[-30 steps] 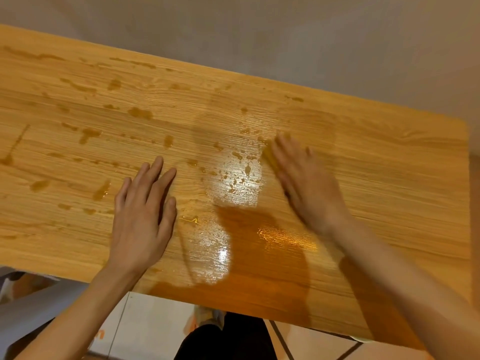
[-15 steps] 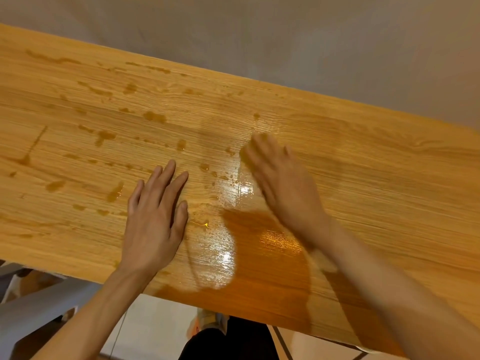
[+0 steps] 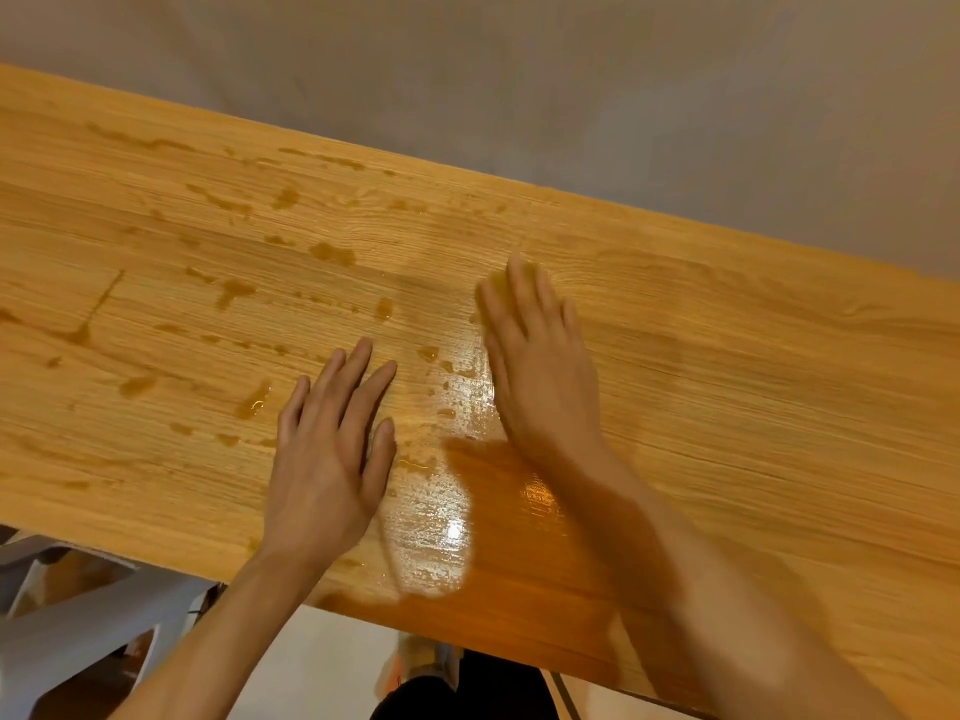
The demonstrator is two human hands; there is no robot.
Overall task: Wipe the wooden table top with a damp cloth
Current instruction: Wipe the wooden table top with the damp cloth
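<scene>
Table point(image 3: 727, 387) runs its long axis left to right under me, the droplets point(image 3: 234, 291) thickest at its left. My left hand point(image 3: 324, 459) rests flat, fingers straight, holding nothing. Just right of it, my right hand point(image 3: 540, 376) presses flat on a yellowish cloth point(image 3: 493, 296), barely showing; the unwiped wet patch lies left of it, I judge.

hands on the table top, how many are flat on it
2. The left hand lies flat near the front edge of the table top; the right hand lies flat further back, with a yellowish cloth just showing under its fingers.
</scene>
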